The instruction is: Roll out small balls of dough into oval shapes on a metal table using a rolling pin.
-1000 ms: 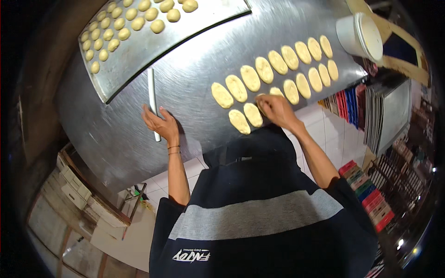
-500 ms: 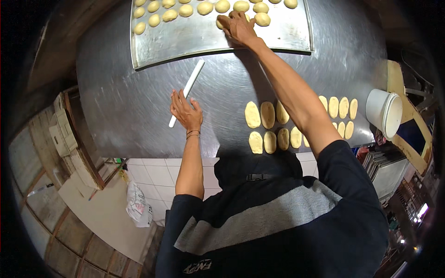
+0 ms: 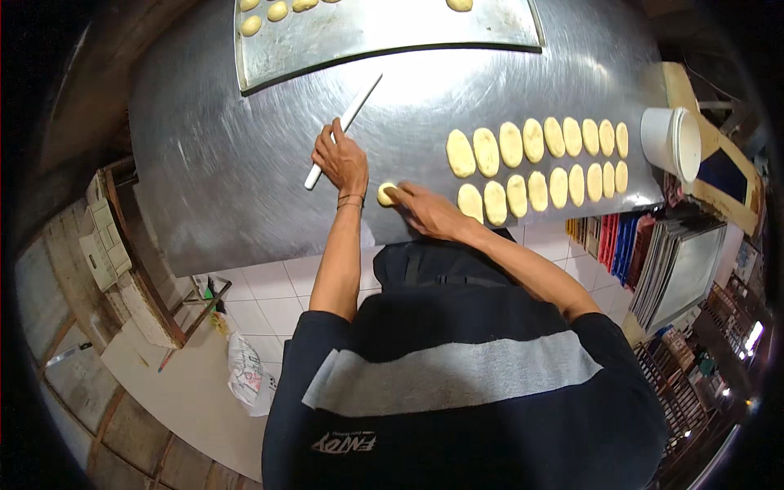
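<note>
My left hand (image 3: 343, 163) covers the rolling pin (image 3: 364, 98), which slants away rightward, and my right hand (image 3: 431, 212) touches the dough ball (image 3: 385, 195) to its right, grips unclear.

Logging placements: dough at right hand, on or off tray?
Off: dough piece at the right hand, over the table, apart from the tray.

Left hand (image 3: 341, 163) up and left of frame center, back of hand showing, fingers bent, pointing up-left. Left forearm (image 3: 336, 261) near vertical below it. Right hand (image 3: 429, 212) near center, slightly lower, fingers bent leftward; right forearm (image 3: 531, 265) slants down-right. Hands apart.
</note>
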Tool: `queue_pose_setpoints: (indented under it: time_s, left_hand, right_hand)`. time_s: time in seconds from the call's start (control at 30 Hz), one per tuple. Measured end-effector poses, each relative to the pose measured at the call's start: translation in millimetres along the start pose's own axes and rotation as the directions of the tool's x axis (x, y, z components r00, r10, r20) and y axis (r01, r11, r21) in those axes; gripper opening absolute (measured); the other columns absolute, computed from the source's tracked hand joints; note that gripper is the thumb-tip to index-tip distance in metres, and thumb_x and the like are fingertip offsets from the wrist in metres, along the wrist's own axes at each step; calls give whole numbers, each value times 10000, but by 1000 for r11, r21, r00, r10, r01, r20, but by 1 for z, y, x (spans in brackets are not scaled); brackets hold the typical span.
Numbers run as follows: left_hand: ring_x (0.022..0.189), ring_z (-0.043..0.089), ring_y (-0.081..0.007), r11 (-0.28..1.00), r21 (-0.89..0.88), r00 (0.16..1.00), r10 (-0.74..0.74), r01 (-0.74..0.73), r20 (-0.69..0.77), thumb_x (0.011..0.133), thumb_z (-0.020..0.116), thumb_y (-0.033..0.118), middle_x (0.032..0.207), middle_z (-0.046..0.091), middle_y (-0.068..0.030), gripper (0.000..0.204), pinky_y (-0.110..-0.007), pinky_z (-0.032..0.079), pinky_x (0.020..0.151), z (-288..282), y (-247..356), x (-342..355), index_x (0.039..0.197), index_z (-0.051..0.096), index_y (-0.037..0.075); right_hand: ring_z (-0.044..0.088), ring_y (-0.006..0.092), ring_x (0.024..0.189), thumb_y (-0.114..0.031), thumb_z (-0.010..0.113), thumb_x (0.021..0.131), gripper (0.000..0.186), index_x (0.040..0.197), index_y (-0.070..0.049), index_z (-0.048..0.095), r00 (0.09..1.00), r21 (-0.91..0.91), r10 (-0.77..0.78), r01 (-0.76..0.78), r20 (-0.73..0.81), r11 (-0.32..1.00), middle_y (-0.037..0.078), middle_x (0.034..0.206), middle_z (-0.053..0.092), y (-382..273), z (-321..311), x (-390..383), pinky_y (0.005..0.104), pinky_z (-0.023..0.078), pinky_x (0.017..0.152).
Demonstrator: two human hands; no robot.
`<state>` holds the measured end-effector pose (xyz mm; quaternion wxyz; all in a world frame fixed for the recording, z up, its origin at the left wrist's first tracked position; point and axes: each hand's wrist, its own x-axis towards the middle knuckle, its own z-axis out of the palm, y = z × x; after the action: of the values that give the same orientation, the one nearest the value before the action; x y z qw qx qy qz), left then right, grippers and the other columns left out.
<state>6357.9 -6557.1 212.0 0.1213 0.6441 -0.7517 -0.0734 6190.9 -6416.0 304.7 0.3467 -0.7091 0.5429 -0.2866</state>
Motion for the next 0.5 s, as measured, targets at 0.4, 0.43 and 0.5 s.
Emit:
queue_pose_setpoints:
  time_s: [0.4,0.43,0.5]
  left_hand:
    - [1004,674,-466,705,-625,783,577,-336,231,870,719,87,1014,739,-251,199,-504,522,948,-61,-9,-48,1055,758,25]
    - [1036,646,-458,677,-698,725,599,-233,339,838,728,57,1073,729,-243,215,-488,487,1018,-59,-10,-57,1047,757,15]
    - [1025,649,-472,644,-714,760,600,-275,248,832,699,6,1067,718,-247,207,-514,509,966,-57,-10,-81,1034,745,-1]
  right_hand:
    - [611,461,1133,-28,724,825,379,1200,-6,670,958,-318,179,-246,-225,916,246,1183,616,27,30,-40,539,505,900]
    - [611,437,1141,-79,772,796,346,1131,-29,703,951,-381,161,-256,-263,888,224,1148,642,30,35,-43,526,492,908]
    - [597,423,1136,-58,762,781,289,1063,-12,722,945,-222,312,-327,-101,919,206,1100,675,29,48,-49,497,477,962]
